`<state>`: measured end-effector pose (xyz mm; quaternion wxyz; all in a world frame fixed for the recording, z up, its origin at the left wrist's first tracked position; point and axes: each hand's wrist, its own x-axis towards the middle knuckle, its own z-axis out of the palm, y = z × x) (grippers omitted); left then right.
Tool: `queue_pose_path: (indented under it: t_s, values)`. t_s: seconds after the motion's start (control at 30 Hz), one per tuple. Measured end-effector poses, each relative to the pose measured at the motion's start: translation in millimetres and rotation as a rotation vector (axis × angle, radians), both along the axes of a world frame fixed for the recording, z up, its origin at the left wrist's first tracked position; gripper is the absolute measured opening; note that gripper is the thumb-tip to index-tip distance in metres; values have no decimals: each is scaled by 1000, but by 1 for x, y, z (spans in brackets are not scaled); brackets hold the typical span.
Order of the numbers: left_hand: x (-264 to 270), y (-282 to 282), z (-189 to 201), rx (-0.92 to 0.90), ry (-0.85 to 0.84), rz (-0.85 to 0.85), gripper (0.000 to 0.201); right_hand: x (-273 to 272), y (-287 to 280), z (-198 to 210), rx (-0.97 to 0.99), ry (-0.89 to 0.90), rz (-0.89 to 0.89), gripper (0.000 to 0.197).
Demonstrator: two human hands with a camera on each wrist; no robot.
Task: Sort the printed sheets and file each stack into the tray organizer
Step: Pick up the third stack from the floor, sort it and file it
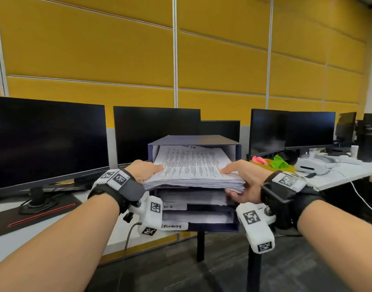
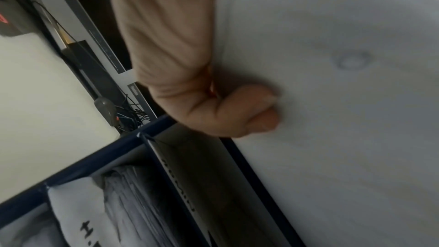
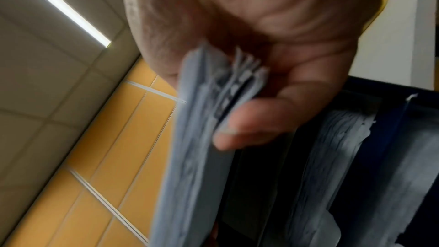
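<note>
Thick stack of printed sheets [image 1: 193,167] half inside top tier of tray organizer [image 1: 193,140]; left hand [image 1: 143,170] and right hand [image 1: 245,182] each in closed grip on near corners; probably heavy, floppy, prone to fanning, best supported underneath

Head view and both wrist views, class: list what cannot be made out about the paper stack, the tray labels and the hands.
- Print on the stack: head view, too small and blurred to read.
- Top label: head view, partly cut off by the organizer roof.
- Lowest label: head view, smudged, not legible.
- Left hand fingers: head view, hidden under the stack.
- Stack edge: right wrist view, motion-blurred; right hand covers part.
</note>
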<state>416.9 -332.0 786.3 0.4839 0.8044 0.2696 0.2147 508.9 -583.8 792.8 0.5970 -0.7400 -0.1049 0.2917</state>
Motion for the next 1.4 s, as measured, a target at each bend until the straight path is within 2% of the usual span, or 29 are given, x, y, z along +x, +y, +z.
queue_pose_path:
  t_s: [0.17,0.23,0.3,0.4,0.47,0.5,0.57,0.63,0.73,0.87,0.97,1.07,1.1,1.17,1.27,1.37,1.4]
  values:
    - [11,1,-2,-194,-138,34,27,8,-6,6,46,87,-77,17]
    - [11,-4,-4,-370,-235,20,30,11,0,11,59,83,-121,27]
    - [3,-13,-2,-493,-299,-11,26,14,9,12,122,88,-150,28]
    - [-12,-15,2,-495,-377,-28,19,9,21,10,308,52,-208,13]
    - [-19,-11,3,-444,-442,-67,27,9,24,6,492,8,-291,36]
    - [-21,-10,2,-375,-445,-88,31,6,24,5,518,-29,-274,43]
    - [-20,-9,-2,-200,-405,-49,33,-4,20,5,458,-111,-218,48]
    - [-15,-10,-4,-75,-378,42,27,-7,16,5,363,-190,-243,54]
    - [-8,-16,-2,33,-322,127,13,-5,15,5,86,-488,-307,65]
    - [4,-16,-1,196,-262,182,9,12,26,9,-158,-742,-402,39]
    - [16,-14,-1,300,-219,226,13,24,35,13,-353,-866,-406,31]
    - [28,-11,-1,501,-114,260,21,28,43,18,-452,-889,-339,29]
    - [31,-11,0,535,-85,264,21,27,46,20,-457,-846,-316,30]
    - [37,-10,2,577,-11,256,20,25,48,22,-563,-841,-229,34]
    - [43,-10,5,598,87,225,18,35,49,17,-650,-854,-194,34]
    - [46,-10,7,640,171,185,29,31,51,18,-643,-833,-146,28]
    - [47,-11,8,646,197,167,30,32,53,18,-614,-773,-127,27]
